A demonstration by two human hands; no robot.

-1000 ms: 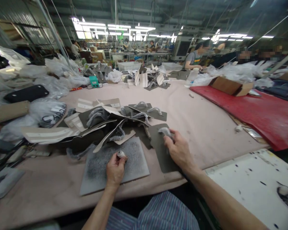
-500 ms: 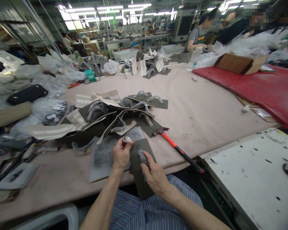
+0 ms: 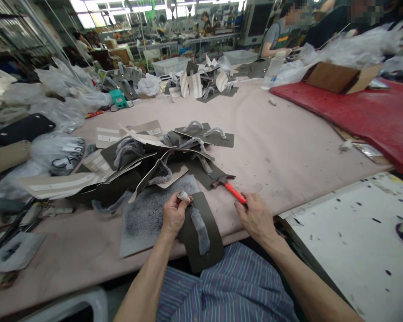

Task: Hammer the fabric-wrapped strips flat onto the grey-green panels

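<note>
My left hand (image 3: pixel 173 213) pinches a small white cylinder, seemingly wrapped in tape (image 3: pixel 183 196), at the upper edge of a dark olive panel (image 3: pixel 211 219). That panel carries a plastic-wrapped handle (image 3: pixel 200 232) and hangs partly over the table edge against my lap. Beneath my left hand lies a grey, black-speckled board (image 3: pixel 144 214). My right hand (image 3: pixel 258 219) has its fingers closed around the handle of a red and black hammer (image 3: pixel 234 191), whose head rests by the pile; the handle's rear end is hidden by the hand.
Several dark panels with wrapped handles (image 3: pixel 134 165) are heaped beyond the board. Plastic bags (image 3: pixel 58 152) crowd the left side. A red sheet (image 3: pixel 356 112) with a cardboard box (image 3: pixel 342 77) lies at right, near a white spotted surface (image 3: pixel 349 237). Co-workers sit further back.
My right hand has left the wrapped handle on the panel and moved right onto the hammer's handle. My left hand still holds the white cylinder. The view has tilted slightly downward.
</note>
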